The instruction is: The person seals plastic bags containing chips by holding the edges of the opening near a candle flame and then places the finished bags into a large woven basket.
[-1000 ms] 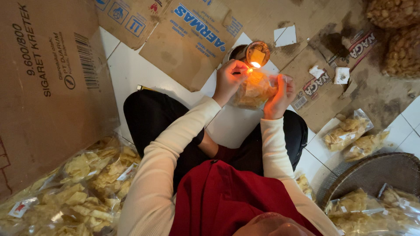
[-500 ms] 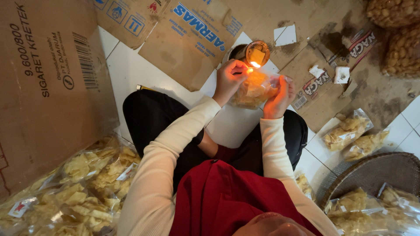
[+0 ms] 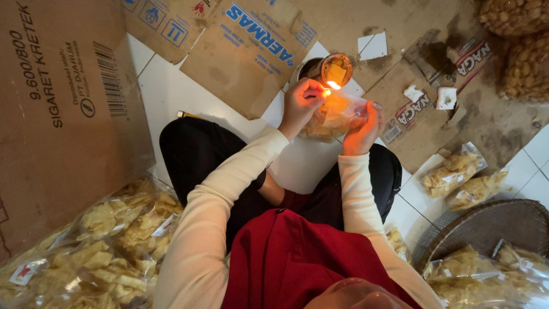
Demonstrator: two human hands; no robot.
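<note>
While both hands pinched its top edge, a clear bag of crackers (image 3: 331, 119) was held at a small flame (image 3: 332, 85) above the person's lap.

The left hand (image 3: 302, 105) had a narrow grip closed on the bag's upper corner, right by the flame of a little lamp in a tin (image 3: 335, 70); the right hand (image 3: 362, 130) cupped and held the opposite side. As a judgement, sealing well called for keeping the edge taut and drawing it steadily past the flame, fingers clear of the heat. The bag's long axis ran across, hand to hand, with its open mouth pointing away from the body toward the tin. Flattened cardboard (image 3: 251, 51) covered the floor beyond; more filled bags (image 3: 114, 240) lay at the left knee, and others lay beside a woven tray (image 3: 492, 223).
</note>
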